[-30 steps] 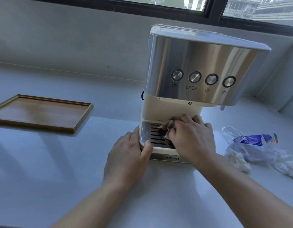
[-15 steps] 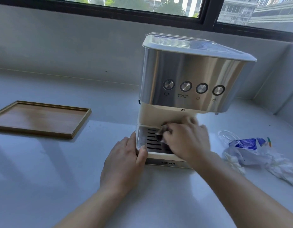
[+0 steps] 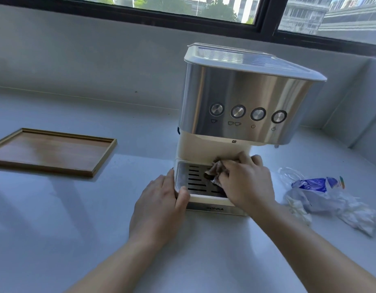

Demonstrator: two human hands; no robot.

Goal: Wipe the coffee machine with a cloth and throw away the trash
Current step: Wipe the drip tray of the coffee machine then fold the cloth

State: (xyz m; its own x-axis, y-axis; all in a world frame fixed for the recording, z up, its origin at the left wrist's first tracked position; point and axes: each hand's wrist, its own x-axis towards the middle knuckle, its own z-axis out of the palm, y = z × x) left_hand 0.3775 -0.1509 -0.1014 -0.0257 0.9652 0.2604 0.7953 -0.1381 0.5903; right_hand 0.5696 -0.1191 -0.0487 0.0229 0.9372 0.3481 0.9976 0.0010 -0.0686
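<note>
a cream and steel coffee machine [image 3: 246, 96] is seen standing on a white counter [image 3: 56, 229] below a window. a crumpled brown cloth [image 3: 216, 169] is pressed onto the slotted drip tray [image 3: 183, 176] at the machine's base, toward its back right part. the cloth is gripped by the right hand [image 3: 248, 180], whose fingers are curled together round it. the base is braced by the left hand [image 3: 159, 201]: its fingers are laid together, fairly straight, along the tray's left side, and the thumb is set on the front left corner. the trash [image 3: 322, 195], a heap of clear and blue plastic wrapping with crumpled white paper, is left on the counter near the machine's right side. a wooden tray [image 3: 51, 151] is placed well apart on the left.
</note>
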